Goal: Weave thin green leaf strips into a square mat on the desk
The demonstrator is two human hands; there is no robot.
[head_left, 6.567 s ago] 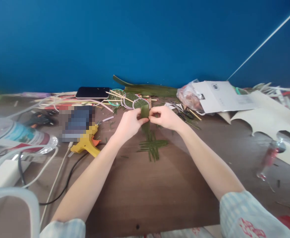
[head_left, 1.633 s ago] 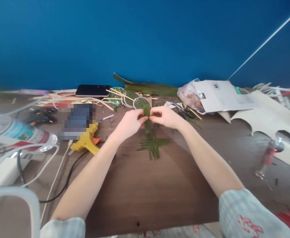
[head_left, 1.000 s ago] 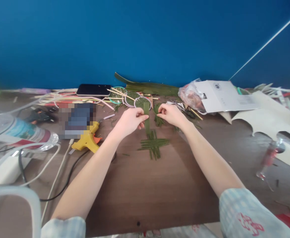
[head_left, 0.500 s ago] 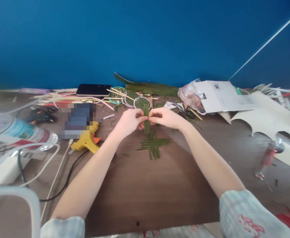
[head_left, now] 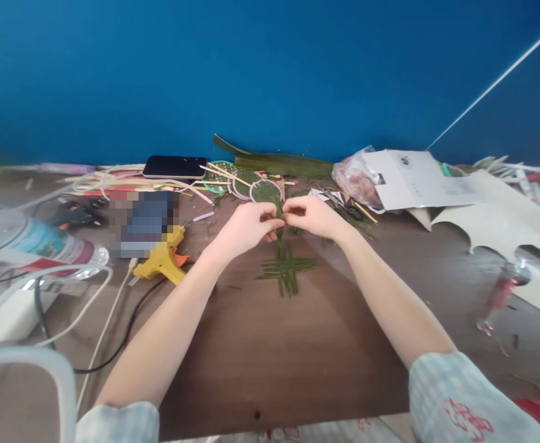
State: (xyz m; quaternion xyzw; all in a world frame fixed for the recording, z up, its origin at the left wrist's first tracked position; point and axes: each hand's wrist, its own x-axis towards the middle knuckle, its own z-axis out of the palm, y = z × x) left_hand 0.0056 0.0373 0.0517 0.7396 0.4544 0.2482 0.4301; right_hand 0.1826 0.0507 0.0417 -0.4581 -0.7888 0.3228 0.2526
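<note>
My left hand (head_left: 250,224) is closed, pinching a green leaf strip (head_left: 279,212) between thumb and fingers. From the other side my right hand (head_left: 313,216) is closed too, with its fingertips at the strip's right edge. The fingers cover most of the strip, which looks narrow from here. Just below the hands, a small woven cross of thin green leaf strips (head_left: 287,267) lies flat on the table. Beyond the hands is a round, pale-rimmed hoop (head_left: 266,191) filled with green, with similar hoops beside it. Cut leaf shreds lie near my right hand.
To the left are a yellow glue gun (head_left: 163,257), a blurred-out device (head_left: 146,223), cables and a plastic bottle (head_left: 43,249). A black phone (head_left: 175,167) and long leaves (head_left: 283,163) lie by the wall. Scissors (head_left: 350,211) and white card (head_left: 417,179) are on the right.
One second ago my right hand was off to the right of the strip; it has since come back to it. The strip, earlier broad and upright, now appears narrower and more hidden by fingers.
</note>
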